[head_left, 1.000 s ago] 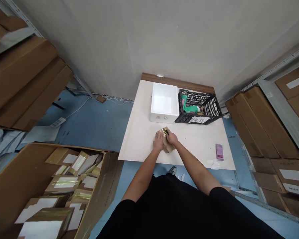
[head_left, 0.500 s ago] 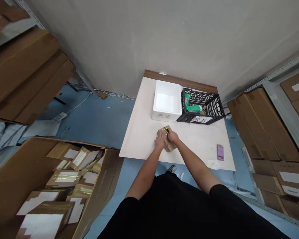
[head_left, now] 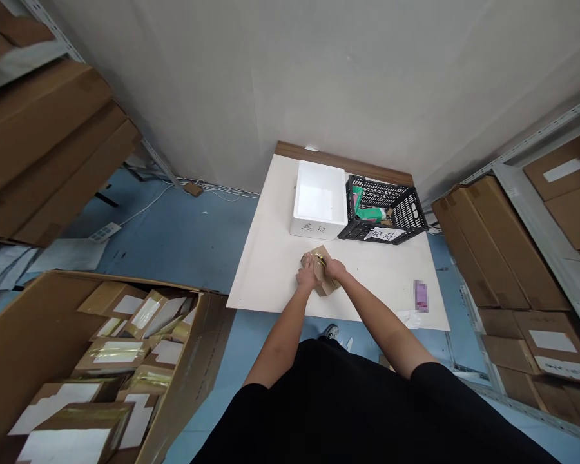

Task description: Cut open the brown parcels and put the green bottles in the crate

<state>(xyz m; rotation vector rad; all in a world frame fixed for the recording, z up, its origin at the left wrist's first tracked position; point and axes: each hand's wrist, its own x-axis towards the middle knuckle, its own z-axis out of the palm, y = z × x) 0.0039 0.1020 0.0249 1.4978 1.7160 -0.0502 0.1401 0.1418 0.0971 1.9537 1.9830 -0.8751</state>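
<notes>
A small brown cardboard box (head_left: 327,278) with shiny tape on it lies on the white table near its front edge. My left hand (head_left: 308,274) presses on the left part of the box, its fingers spread over the cardboard. In my right hand (head_left: 335,267) is a yellow and black box cutter (head_left: 321,259), its tip at the taped top of the box. The fingers of that hand are closed round the handle, and the blade itself is too small to make out.
Behind the box stand a white foam box (head_left: 319,229) and a black plastic crate (head_left: 410,225) holding green packages. A blurred purple item (head_left: 421,296) lies at the table's right. A large carton (head_left: 207,348) of taped parcels stands at the left; shelves with cartons (head_left: 502,251) flank the right.
The box cutter has shifted slightly along the top of the box with my right hand. My left hand keeps its place on the box, and the whole view has turned a little.
</notes>
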